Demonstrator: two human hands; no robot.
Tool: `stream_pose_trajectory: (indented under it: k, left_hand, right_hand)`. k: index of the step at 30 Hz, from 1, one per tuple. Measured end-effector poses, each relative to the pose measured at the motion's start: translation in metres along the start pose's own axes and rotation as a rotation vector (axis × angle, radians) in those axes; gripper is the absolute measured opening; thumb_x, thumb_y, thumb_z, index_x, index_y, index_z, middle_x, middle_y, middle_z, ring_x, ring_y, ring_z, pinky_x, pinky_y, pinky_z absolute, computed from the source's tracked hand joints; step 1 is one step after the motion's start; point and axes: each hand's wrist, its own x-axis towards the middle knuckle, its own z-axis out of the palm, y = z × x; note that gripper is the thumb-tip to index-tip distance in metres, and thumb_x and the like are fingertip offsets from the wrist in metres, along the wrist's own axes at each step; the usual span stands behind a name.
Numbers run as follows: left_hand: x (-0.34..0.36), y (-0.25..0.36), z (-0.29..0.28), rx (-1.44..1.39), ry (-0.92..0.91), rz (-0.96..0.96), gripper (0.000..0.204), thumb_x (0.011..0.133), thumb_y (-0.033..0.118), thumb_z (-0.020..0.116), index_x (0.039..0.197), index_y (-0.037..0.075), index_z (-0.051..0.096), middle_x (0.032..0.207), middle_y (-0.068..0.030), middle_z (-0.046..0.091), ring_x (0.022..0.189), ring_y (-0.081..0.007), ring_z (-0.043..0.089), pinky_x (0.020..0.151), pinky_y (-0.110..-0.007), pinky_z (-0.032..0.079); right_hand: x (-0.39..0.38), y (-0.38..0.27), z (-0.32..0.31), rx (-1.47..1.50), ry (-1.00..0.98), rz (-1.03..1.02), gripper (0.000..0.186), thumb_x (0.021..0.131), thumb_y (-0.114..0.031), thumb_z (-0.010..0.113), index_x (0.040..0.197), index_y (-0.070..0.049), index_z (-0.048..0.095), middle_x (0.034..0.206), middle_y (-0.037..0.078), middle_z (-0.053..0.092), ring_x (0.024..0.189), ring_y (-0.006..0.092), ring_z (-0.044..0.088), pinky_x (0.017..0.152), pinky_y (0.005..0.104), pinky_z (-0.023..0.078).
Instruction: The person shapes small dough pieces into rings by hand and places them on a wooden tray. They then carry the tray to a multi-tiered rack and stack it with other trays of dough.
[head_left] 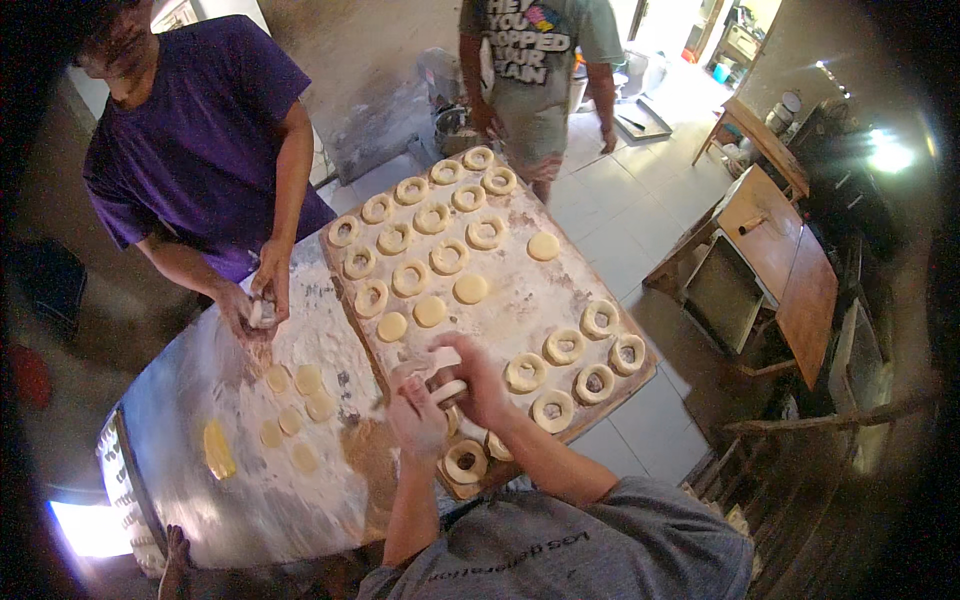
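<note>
- Both hands are closed on a pale dough piece (450,391): left hand (418,415) on its left side, right hand (478,385) on its right. Looks ring-ish, but the fingers are blurry so I can't tell the exact grip.
- Position-wise, the dough sits between the hands, up over the near part of a floury board (545,300). It's tilted, and I can't make out a clear long axis.
- Closest flat dough disc (392,326) lies just past the hands, a bit left, so the left hand is nearer to it. Two more discs run off up and right from there.
- The right hand is nearer the dough ring (525,372) on its right.
- Left of the board: a metal surface (180,400) with six dough rounds (290,421), plus a co-worker in purple (210,130) holding something whitish.
</note>
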Motion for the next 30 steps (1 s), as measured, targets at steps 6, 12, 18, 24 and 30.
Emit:
stream_pose_trajectory:
  k: [6, 12, 18, 24, 30]
  left_hand:
    - [0.001, 0.029, 0.012, 0.144, 0.059, -0.047, 0.039, 0.102, 0.035, 0.036, 0.105, 0.002, 0.058, 0.089, -0.0227, 0.064, 0.082, -0.0409, 0.064, 0.072, -0.043, 0.049]
    - [0.014, 0.032, 0.01, 0.139, 0.104, -0.084, 0.034, 0.102, 0.029, 0.037, 0.104, 0.004, 0.06, 0.091, -0.0226, 0.065, 0.089, -0.0431, 0.063, 0.076, -0.047, 0.048]
    - [0.015, -0.014, -0.002, 0.101, 0.139, -0.082, 0.038, 0.102, 0.032, 0.035, 0.107, 0.001, 0.057, 0.09, -0.0262, 0.064, 0.087, -0.0498, 0.06, 0.074, -0.052, 0.047]
    - [0.029, -0.032, -0.005, 0.437, 0.129, 0.073, 0.04, 0.101, 0.029, 0.037, 0.119, -0.005, 0.048, 0.117, -0.0318, 0.055, 0.094, -0.05, 0.059, 0.081, -0.056, 0.046]
    - [0.063, -0.065, -0.027, 0.549, 0.15, -0.228, 0.057, 0.093, 0.037, 0.055, 0.137, 0.006, 0.038, 0.121, -0.0312, 0.052, 0.113, -0.0509, 0.049, 0.096, -0.055, 0.042]
  right_hand:
    - [-0.005, -0.032, 0.024, -0.502, -0.11, -0.149, 0.06, 0.098, -0.059, 0.027, 0.13, -0.01, 0.043, 0.09, 0.018, 0.067, 0.072, 0.0243, 0.063, 0.065, 0.0352, 0.052]
    - [0.026, -0.017, -0.009, -0.316, -0.249, -0.191, 0.042, 0.099, -0.037, 0.035, 0.133, -0.01, 0.038, 0.067, 0.004, 0.055, 0.056, 0.0118, 0.05, 0.052, 0.027, 0.04]
    - [0.027, -0.023, 0.031, -0.455, -0.018, -0.005, 0.044, 0.098, -0.033, 0.039, 0.135, -0.009, 0.04, 0.062, -0.003, 0.046, 0.051, 0.0096, 0.04, 0.049, 0.0218, 0.037]
    - [0.064, 0.002, 0.001, -1.034, -0.107, -0.139, 0.061, 0.1, -0.05, 0.037, 0.143, -0.007, 0.03, 0.103, 0.016, 0.056, 0.092, 0.0232, 0.056, 0.084, 0.0349, 0.045]
    - [0.073, 0.001, -0.012, -1.661, 0.056, -0.166, 0.079, 0.088, -0.035, 0.064, 0.143, 0.002, 0.022, 0.101, 0.024, 0.063, 0.1, 0.0395, 0.06, 0.091, 0.0458, 0.044]
